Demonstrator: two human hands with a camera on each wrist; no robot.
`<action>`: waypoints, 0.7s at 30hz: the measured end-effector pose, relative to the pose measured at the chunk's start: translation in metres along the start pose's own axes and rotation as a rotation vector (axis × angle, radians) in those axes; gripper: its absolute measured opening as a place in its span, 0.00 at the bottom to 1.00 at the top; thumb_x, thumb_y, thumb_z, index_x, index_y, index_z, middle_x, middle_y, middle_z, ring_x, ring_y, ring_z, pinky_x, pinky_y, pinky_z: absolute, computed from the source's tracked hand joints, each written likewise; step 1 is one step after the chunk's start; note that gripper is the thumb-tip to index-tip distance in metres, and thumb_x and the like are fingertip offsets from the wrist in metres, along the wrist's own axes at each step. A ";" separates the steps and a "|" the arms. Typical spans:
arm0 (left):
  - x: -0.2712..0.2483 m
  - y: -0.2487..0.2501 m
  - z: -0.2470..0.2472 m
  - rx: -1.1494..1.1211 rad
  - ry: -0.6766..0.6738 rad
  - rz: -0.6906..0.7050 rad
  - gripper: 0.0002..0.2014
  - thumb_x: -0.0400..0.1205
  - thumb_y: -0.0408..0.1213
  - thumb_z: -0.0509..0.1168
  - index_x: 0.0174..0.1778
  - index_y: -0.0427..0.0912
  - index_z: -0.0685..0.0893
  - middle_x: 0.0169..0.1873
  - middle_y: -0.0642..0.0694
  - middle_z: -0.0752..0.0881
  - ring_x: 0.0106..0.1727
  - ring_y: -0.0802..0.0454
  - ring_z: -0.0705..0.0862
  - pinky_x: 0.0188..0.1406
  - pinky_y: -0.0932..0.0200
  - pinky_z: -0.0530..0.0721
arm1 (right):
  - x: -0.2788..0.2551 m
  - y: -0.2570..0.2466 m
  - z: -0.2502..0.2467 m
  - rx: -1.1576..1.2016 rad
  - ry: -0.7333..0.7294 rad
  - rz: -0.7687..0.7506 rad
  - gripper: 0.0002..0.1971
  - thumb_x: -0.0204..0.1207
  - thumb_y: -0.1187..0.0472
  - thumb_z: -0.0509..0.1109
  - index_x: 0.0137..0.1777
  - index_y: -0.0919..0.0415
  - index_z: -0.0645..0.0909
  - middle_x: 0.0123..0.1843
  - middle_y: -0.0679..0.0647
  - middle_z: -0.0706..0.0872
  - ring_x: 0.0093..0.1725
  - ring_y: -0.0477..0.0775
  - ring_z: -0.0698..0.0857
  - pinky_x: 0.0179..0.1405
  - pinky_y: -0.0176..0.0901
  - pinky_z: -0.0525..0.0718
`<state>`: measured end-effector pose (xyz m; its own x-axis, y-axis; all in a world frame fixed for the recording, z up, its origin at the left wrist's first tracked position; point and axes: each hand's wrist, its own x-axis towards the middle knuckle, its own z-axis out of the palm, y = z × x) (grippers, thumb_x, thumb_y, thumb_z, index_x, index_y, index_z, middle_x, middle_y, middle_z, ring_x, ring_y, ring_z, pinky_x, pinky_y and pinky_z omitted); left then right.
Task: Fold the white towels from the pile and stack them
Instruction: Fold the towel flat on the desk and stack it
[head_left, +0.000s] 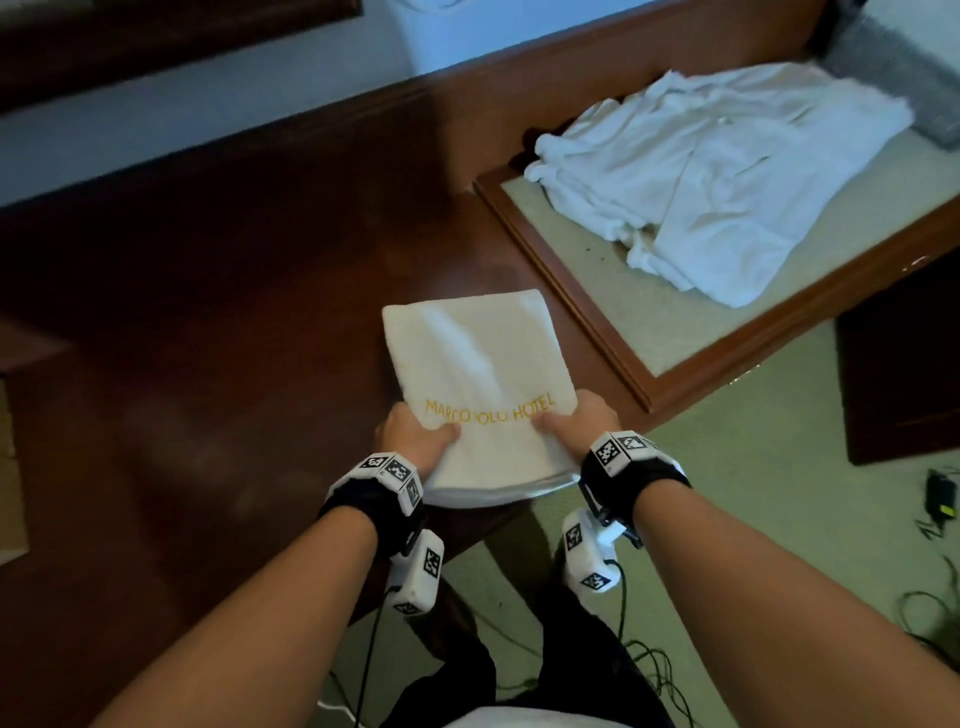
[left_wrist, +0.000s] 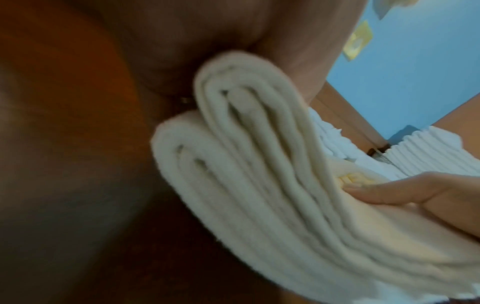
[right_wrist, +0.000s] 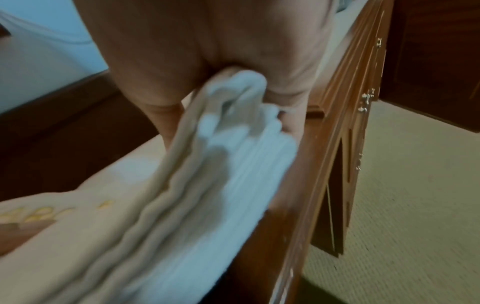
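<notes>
Gripping folded towel (head_left: 480, 374) (both hands, near edge)

Fingers under folded towel (head_left: 480, 384) hidden.

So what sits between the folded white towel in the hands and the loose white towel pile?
Head view: only bare dark wooden tabletop and the tray's wooden rim separate the folded towel from the pile.
</notes>
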<state>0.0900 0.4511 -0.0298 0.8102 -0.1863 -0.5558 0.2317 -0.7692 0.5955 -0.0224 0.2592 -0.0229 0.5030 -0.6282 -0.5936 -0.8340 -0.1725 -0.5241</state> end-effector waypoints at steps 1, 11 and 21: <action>-0.004 0.014 0.001 0.001 0.004 0.033 0.26 0.73 0.46 0.79 0.63 0.38 0.85 0.61 0.40 0.88 0.63 0.39 0.85 0.57 0.54 0.83 | 0.000 -0.004 -0.012 -0.007 0.028 -0.017 0.25 0.70 0.47 0.78 0.63 0.59 0.82 0.61 0.58 0.87 0.59 0.63 0.85 0.59 0.52 0.84; -0.054 0.198 0.058 -0.009 0.031 0.422 0.16 0.71 0.45 0.78 0.49 0.47 0.80 0.45 0.52 0.85 0.51 0.47 0.86 0.47 0.59 0.81 | 0.005 0.015 -0.196 0.104 0.276 -0.158 0.23 0.74 0.45 0.74 0.63 0.57 0.79 0.58 0.55 0.84 0.58 0.61 0.84 0.59 0.52 0.83; -0.100 0.408 0.200 -0.074 -0.063 0.705 0.28 0.63 0.61 0.75 0.53 0.47 0.86 0.48 0.50 0.91 0.47 0.51 0.90 0.49 0.50 0.90 | 0.034 0.096 -0.429 0.151 0.512 -0.203 0.27 0.72 0.44 0.76 0.65 0.59 0.80 0.62 0.62 0.87 0.63 0.64 0.84 0.61 0.50 0.83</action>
<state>-0.0037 0.0338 0.1528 0.7486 -0.6607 -0.0550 -0.2984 -0.4098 0.8620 -0.1821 -0.1040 0.1683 0.4445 -0.8877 -0.1200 -0.6712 -0.2413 -0.7009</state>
